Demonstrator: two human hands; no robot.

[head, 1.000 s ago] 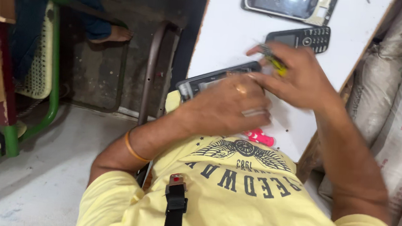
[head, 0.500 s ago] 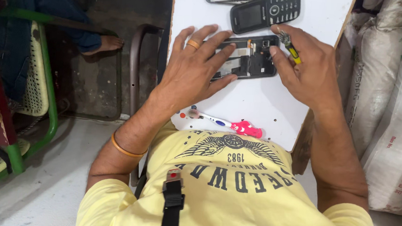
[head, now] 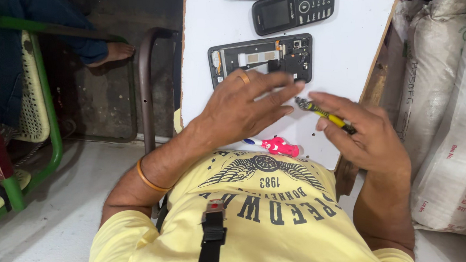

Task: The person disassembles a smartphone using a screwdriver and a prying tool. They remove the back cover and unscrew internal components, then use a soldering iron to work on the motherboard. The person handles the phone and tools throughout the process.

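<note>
Right now we hold a yellow screwdriver [head: 325,114] pinched in the fingers of our right hand [head: 365,136], its tip pointing toward our left hand [head: 242,110], which lies flat and loose on the white table [head: 345,51], gripping nothing, its fingertips just at the near edge of the opened phone [head: 261,60]. That phone lies face down with its back cover already off and its boards bare, so we judge the opening done and the inner work unfinished. Beyond it a whole keypad phone [head: 294,9] waits untouched, and a pink toothbrush [head: 275,146] lies near our chest.
</note>
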